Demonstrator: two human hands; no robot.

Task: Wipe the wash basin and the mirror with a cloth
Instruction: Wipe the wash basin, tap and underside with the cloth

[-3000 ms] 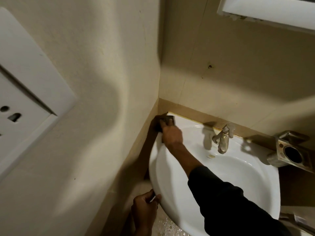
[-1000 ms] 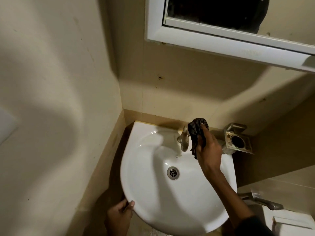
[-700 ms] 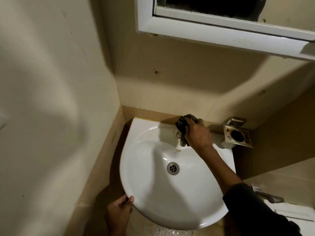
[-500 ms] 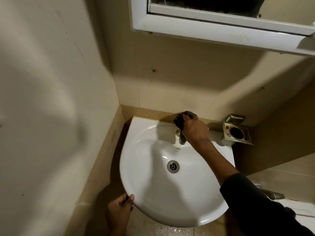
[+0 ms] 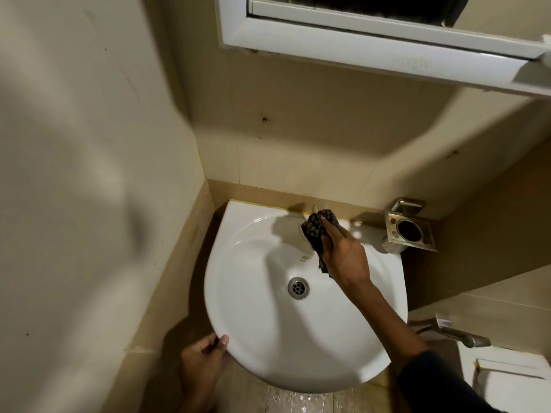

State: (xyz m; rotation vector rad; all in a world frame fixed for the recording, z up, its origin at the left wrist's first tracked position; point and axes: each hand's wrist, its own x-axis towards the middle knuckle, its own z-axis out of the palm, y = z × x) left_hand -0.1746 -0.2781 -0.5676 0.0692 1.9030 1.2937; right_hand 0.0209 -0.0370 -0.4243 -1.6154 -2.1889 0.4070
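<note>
Hands: the right hand [image 5: 343, 257] is closed around the cloth [image 5: 317, 231] and presses it over the tap at the far rim of the basin; the left hand [image 5: 202, 368] has its fingers curled on the near-left edge of the wash basin [image 5: 259, 338], with the thumb on the rim.
Change: three seconds ago the cloth was rubbing the far-left corner of the basin; now it is at the tap in the far middle. Half a second ago the right hand covered the tap more from above; now more of the cloth shows and hangs down toward the bowl. The left hand has stayed on the same edge.
Meaning: I judge that the rim wiping has gone from the corner to the tap, so the basin part is well along. The mirror [image 5: 372, 7] is not yet touched.
Wash basin: a corner basin, the straight sides against the left and far walls, the round front pointing near and right; its long axis runs from the far-left corner to the near right. The drain [image 5: 298, 288] is in the middle.
Mirror: high on the far wall, long axis left to right.
Cloth: dark, patterned, bunched, long axis roughly far to near.
Holder: a metal holder [image 5: 410, 231] stands just right of the basin.
</note>
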